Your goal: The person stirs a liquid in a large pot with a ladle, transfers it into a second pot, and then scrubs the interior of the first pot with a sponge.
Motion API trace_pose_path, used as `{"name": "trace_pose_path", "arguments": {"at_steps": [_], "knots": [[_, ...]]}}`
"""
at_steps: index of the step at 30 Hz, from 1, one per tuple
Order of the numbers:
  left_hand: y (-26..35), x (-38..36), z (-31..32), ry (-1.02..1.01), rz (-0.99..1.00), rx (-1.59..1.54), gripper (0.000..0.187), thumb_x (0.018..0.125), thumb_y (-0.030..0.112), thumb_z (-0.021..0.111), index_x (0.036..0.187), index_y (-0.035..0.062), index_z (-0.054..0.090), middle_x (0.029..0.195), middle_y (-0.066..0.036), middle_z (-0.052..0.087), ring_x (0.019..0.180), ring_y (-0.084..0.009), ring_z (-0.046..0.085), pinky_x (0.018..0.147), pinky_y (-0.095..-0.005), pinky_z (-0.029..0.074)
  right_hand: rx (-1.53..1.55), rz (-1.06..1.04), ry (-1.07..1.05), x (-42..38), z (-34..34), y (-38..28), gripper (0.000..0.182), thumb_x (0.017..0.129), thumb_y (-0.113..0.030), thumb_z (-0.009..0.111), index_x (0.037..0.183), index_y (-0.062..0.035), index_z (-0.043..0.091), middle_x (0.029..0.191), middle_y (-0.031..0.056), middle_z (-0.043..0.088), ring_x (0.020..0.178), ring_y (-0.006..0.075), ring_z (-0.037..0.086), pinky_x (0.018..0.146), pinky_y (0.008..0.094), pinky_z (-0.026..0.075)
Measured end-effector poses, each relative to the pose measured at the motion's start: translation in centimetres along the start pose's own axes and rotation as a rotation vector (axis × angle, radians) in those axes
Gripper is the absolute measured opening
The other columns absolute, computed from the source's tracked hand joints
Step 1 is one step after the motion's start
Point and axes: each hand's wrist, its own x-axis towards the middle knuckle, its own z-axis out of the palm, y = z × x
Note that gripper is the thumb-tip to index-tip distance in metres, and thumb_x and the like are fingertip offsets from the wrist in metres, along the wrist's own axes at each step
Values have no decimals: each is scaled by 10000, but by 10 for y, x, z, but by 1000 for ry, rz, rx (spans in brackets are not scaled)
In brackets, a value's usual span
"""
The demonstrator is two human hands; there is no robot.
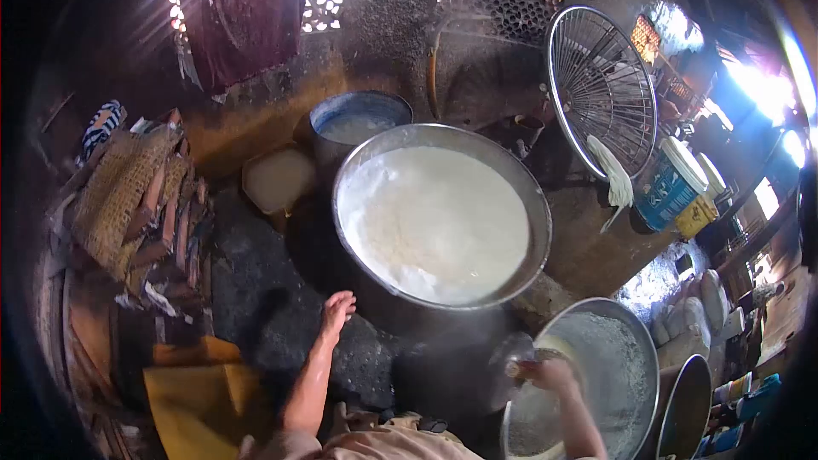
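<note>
My left hand hangs in the air near the lower left rim of a large metal pan. Its fingers are loosely bent, and nothing shows in them. White milky liquid with a paler, foamy patch fills much of that pan. My right hand is closed round the handle of a scoop-like tool, whose greyish end is smeared and hard to make out. This hand is above the left part of a second wide metal basin, which has whitish residue on its inner wall.
Behind the pan stand a bluish pot and a shallow container of pale liquid. A large wire strainer leans at the back right, near a blue bucket. Stacked boards and a yellow sheet lie left.
</note>
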Motion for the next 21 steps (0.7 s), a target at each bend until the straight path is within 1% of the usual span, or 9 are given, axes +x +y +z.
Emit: {"name": "trace_pose_path", "arguments": {"at_steps": [1, 3, 11, 13, 14, 15, 16, 17, 21], "knots": [[0, 7, -26, 8, -7, -5, 314, 817, 263, 641, 1087, 105, 609, 903, 3, 636, 748, -103, 586, 651, -255, 448, -89, 46, -81, 17, 29, 12, 325, 787, -424, 592, 1110, -404, 617, 926, 56, 669, 802, 265, 649, 694, 400, 519], [4, 8, -80, 26, -12, 28, 302, 833, 268, 633, 1084, 103, 605, 945, 0, 637, 778, -94, 586, 668, -250, 443, -30, 113, -136, 23, 13, -8, 300, 677, -289, 676, 935, -135, 687, 875, 136, 677, 839, 314, 653, 737, 412, 523], [44, 16, -258, 206, -80, 102, 314, 824, 266, 646, 1090, 104, 602, 977, -9, 631, 823, -123, 590, 720, -270, 436, -72, 317, -234, 103, -78, -57, 294, 715, -316, 640, 950, -145, 687, 964, 119, 668, 891, 301, 643, 746, 421, 523], [73, 38, -263, 205, 4, 67, 302, 829, 248, 642, 1090, 102, 601, 986, -17, 627, 841, -140, 591, 742, -280, 436, 28, 156, 204, 150, -155, -101, 277, 704, -246, 615, 923, -86, 672, 836, 112, 677, 739, 306, 656, 634, 415, 525], [91, 49, -261, 159, 43, 82, 353, 817, 280, 646, 1125, 118, 589, 1031, -1, 617, 862, -102, 594, 727, -242, 425, 157, -100, 541, 217, -126, -63, 297, 702, -184, 631, 978, -73, 649, 783, 122, 663, 687, 294, 644, 597, 414, 514], [102, 67, -260, 130, 80, 70, 351, 822, 279, 640, 1125, 109, 588, 1047, -9, 623, 868, -107, 596, 730, -244, 428, 500, 45, 441, 284, -112, -36, 416, 684, -143, 658, 1094, -85, 614, 817, 129, 647, 659, 274, 618, 636, 399, 510], [115, 81, -257, 111, 108, 52, 340, 834, 267, 625, 1129, 102, 585, 1059, -15, 626, 878, -113, 599, 738, -250, 432, 334, 67, 480, 269, -231, -137, 519, 670, -130, 689, 1174, -88, 574, 887, 126, 634, 668, 252, 600, 671, 383, 506], [128, 96, -251, 93, 136, 34, 330, 846, 254, 609, 1133, 94, 581, 1072, -22, 628, 887, -119, 602, 747, -255, 436, 435, 50, 505, 314, -251, -148, 594, 656, -167, 739, 1215, -103, 551, 1040, 162, 616, 913, 311, 613, 764, 395, 497], [183, 150, -235, 56, 229, 16, 293, 878, 205, 559, 1141, 76, 569, 1089, -41, 629, 937, -157, 607, 791, -286, 445, 475, -214, 659, 443, -367, -255, 616, 712, -156, 704, 1287, -113, 489, 1183, 141, 570, 965, 304, 588, 841, 382, 483]]}}
